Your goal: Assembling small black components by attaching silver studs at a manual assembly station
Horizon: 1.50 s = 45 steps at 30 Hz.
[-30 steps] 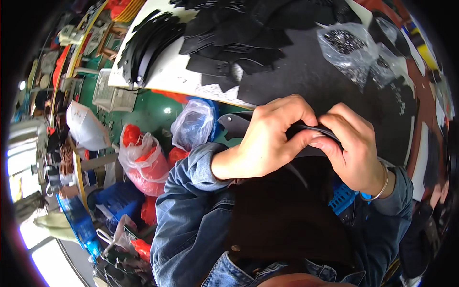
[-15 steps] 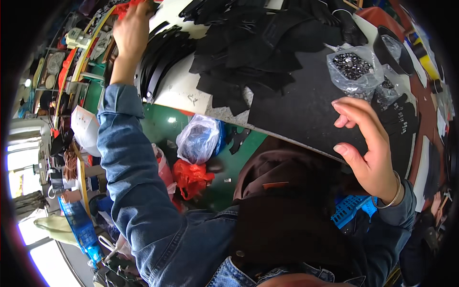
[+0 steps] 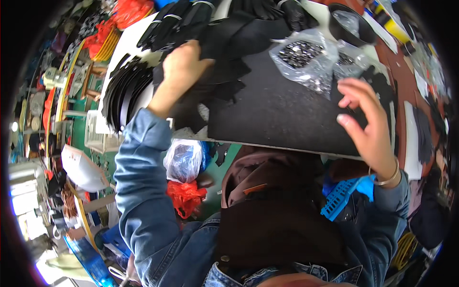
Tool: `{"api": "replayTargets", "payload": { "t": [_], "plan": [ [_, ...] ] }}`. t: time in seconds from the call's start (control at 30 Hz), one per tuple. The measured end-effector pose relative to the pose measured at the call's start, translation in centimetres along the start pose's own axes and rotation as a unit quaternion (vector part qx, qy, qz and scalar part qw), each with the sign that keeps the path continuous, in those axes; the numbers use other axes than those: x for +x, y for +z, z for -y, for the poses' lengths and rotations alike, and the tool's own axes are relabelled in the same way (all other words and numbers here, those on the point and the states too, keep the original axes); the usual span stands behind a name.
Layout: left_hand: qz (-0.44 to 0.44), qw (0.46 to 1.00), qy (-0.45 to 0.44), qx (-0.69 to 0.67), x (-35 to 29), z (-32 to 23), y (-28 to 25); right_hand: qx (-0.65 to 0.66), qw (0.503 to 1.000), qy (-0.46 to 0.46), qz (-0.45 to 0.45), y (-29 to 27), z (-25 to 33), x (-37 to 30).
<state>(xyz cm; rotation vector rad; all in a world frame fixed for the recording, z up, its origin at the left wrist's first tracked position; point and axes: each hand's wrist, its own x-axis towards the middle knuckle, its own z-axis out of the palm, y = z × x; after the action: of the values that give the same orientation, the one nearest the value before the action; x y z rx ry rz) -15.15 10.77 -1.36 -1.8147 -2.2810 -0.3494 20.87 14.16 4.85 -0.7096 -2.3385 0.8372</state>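
My left hand (image 3: 184,67) is over the pile of black, leather-like cut pieces (image 3: 222,71) at the left middle of the table. Its thumb stands apart from the bent fingers, whose tips are partly hidden. I see nothing held in it. My right hand (image 3: 368,124) hovers above the right part of the black work mat (image 3: 282,112). Thumb and curled fingers are apart, with a gap between them. Just beyond it are a clear plastic bag (image 3: 318,79) of small shiny dark metal parts and a second, smaller bag (image 3: 346,60).
A fanned stack of black strips (image 3: 125,95) lies at the table's left edge. Bundled black pieces (image 3: 181,16) are along the far side. A black round container (image 3: 356,36) stands at far right. Below are a red plastic bag (image 3: 184,196) and a blue basket (image 3: 339,196).
My left hand has come from the red bag at the far left edge back to the black pieces. My right hand keeps its open shape. The whole view has shifted.
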Motion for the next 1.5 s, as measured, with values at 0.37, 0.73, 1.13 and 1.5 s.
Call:
{"api": "replayTargets", "payload": {
  "t": [0.37,0.73,1.13,1.5],
  "plan": [
    [0.131,0.745,0.030,-0.653,-6.1,-7.4,-9.5,-0.313,0.949,-0.007,0.027,-10.3,-15.7,-0.2],
    [0.022,0.970,0.137,-0.198,-12.7,-12.5,-1.7,-0.517,0.818,-0.185,0.172,-7.2,-18.1,2.6],
    [-0.115,0.931,0.192,-0.289,-16.9,-9.9,0.5,-0.137,0.963,-0.199,0.118,1.3,-5.1,1.3],
    [-0.076,0.950,0.243,-0.180,-16.2,-9.7,0.2,-0.444,0.889,-0.099,-0.062,-1.9,-7.9,6.4]
  ]
}}
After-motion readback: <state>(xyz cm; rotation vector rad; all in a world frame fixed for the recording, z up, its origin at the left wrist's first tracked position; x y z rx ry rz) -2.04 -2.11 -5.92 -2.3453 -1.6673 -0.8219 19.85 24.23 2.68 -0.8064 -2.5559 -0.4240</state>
